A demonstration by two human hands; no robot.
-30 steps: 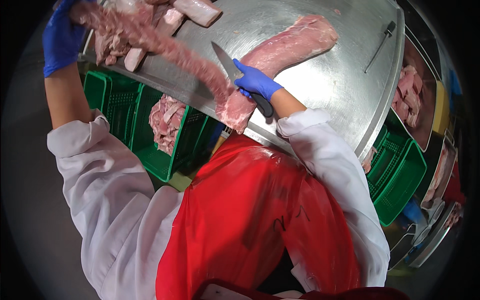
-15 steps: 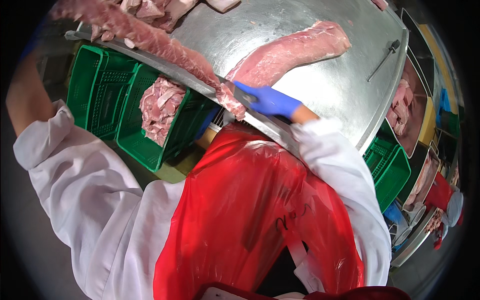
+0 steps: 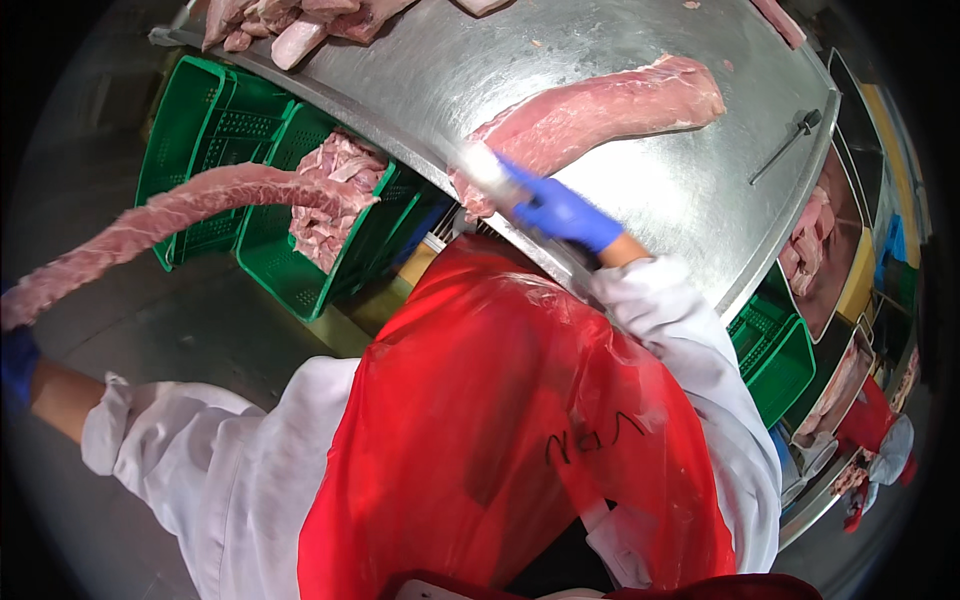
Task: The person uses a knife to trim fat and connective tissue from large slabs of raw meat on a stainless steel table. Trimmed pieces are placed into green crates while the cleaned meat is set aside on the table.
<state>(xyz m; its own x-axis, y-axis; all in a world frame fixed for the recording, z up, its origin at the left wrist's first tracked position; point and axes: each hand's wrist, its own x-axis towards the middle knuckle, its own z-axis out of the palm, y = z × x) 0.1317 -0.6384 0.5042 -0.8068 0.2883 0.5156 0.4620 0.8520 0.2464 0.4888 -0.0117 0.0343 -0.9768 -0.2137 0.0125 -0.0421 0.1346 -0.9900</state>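
Note:
My left hand, in a blue glove at the far left rim, grips one end of a long strip of raw meat. That strip arches to the right, its free end over meat trimmings in a green crate. My right hand, also blue-gloved and closed, is at the table's near edge. From it points a knife, its blade smeared by motion. Just beyond lies a thick boneless loin on the metal table, its near end drooping by the edge.
Several meat chunks lie at the table's far left. A thin rod with a dark handle rests near its right edge. Green crates stand below on the left, another green crate on the right. Farther right is a person in red.
My left hand has swung down and outward, carrying the meat strip off the table edge to over the green crate. My right hand has shifted slightly right and down with the knife.

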